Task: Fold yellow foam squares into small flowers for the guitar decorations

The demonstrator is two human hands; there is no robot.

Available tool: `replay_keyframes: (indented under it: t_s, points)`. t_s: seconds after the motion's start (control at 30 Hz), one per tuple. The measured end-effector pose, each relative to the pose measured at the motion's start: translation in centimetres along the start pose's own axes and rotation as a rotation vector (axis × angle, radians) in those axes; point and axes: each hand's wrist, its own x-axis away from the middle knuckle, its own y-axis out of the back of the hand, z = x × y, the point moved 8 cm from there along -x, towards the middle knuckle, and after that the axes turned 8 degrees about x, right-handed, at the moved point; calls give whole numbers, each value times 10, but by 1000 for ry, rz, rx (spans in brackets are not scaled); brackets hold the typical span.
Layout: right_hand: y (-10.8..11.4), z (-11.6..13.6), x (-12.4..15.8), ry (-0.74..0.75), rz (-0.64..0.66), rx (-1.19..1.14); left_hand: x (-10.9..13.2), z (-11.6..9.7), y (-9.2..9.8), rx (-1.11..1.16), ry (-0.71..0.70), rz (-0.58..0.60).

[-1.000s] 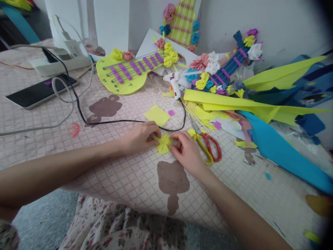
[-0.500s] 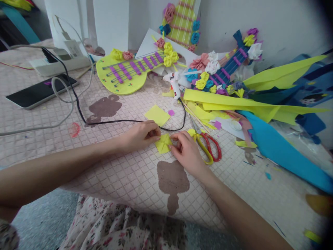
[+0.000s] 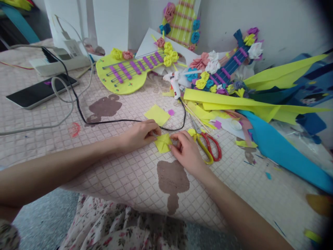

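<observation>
A small folded square of yellow paper (image 3: 163, 144) lies between my hands, its creases meeting near the middle. My left hand (image 3: 142, 134) pinches its upper left edge, fingers closed. On the opposite side, my right hand (image 3: 185, 149) grips the right corner between thumb and fingers. Just beyond the folded piece is a flat yellow paper square (image 3: 157, 115), and beside that a tiny purple scrap (image 3: 171, 112). Scissors (image 3: 212, 147) with red and yellow handles rest right of my right hand.
A white glue gun (image 3: 174, 85) stands behind, its black cord (image 3: 117, 121) running left across the quilted cloth. A yellow paper guitar (image 3: 125, 78) lies at the back. Yellow strips (image 3: 234, 102) and blue paper (image 3: 281, 146) spread rightward. A phone (image 3: 39, 91) and power strip (image 3: 58, 64) sit left.
My left hand has shifted very slightly upward at the paper's edge. My right hand and the surrounding things look the same.
</observation>
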Motion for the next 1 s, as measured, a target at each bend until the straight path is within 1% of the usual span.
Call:
replay_keyframes:
  t_s: [0.13,0.2,0.3,0.4,0.57,0.83,1.0]
  points:
    - [0,0,0,0,4,-5,-1,-4,1,-3,-13,3]
    - [-1,0,0,-1,9,-8,-1,-5,1,-7,12,-3]
    - [-1,0,0,10,1,-13,0,-3,0,-24,57,-43]
    - [-1,0,0,15,-4,-10,1,-2,-3,-84,87,-78]
    - [-1,0,0,13,-3,-7,1,-3,-8,-182,76,-66]
    - [1,3,-1,6,1,-29,0,-3,-8,-113,-10,-64]
    - [-1,2,0,15,3,-41,3,-6,-5,-52,26,-88]
